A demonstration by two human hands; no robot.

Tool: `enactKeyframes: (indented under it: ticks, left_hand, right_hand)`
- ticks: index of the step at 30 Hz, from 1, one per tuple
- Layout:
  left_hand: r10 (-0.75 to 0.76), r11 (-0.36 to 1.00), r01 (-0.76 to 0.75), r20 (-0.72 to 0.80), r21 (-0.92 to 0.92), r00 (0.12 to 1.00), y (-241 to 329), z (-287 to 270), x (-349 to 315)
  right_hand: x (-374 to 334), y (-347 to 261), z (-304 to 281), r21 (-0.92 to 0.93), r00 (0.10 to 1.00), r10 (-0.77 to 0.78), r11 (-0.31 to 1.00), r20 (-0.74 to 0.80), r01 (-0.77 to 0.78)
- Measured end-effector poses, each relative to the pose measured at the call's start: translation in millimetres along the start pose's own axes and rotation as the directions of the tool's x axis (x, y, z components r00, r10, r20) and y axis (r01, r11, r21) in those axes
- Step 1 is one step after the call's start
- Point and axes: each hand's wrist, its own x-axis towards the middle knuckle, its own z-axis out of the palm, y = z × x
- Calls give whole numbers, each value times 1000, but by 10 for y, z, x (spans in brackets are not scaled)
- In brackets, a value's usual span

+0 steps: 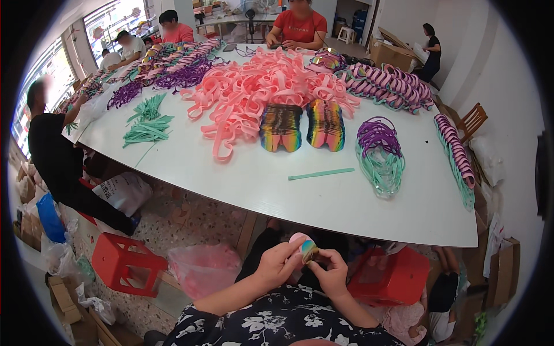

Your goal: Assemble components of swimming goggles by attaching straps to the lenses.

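Over my lap, just in front of the table edge, my left hand (pixel 276 263) and my right hand (pixel 330 273) pinch one small piece between them. It is a rainbow mirrored lens (pixel 309 249) with a soft pink piece (pixel 298 237) against it, which looks like part of a goggle. Fingers cover much of it, so how the two parts join cannot be made out. On the white table (pixel 242 184) ahead stand two stacks of rainbow lenses, a left one (pixel 281 128) and a right one (pixel 326 126). Behind them lies a large heap of pink straps (pixel 259 81).
A single teal strap (pixel 321 173) and a bundle of purple and teal cords (pixel 381 155) lie right of centre. Teal strips (pixel 147 128) are at left. Goggle rows (pixel 456 150) line the right edge. Red stools (pixel 128 264) stand below. Several people sit or stand around the table.
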Motion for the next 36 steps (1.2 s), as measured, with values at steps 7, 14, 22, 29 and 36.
enactKeyframes:
  ticks: [7,14,22,29,36]
  left_hand:
    - [-163,948,163,25,-273,986,-51,-6,21]
    - [-296,704,361,210,-611,932,99,-44,-6]
    - [-322,711,504,410,-490,853,121,-215,255]
    - [-271,935,353,561,-40,782,72,-411,514]
    - [-101,976,177,465,-124,880,-10,-337,475]
  right_hand:
    - [83,-52,13,-47,995,-88,995,-46,86]
    - [-26,-200,-11,-166,986,-153,976,-72,139]
    - [67,-193,-44,-136,986,-163,978,-15,160]
    - [90,-282,-64,-215,987,-104,968,126,129]
    - [127,-251,-33,-149,996,-88,985,10,89]
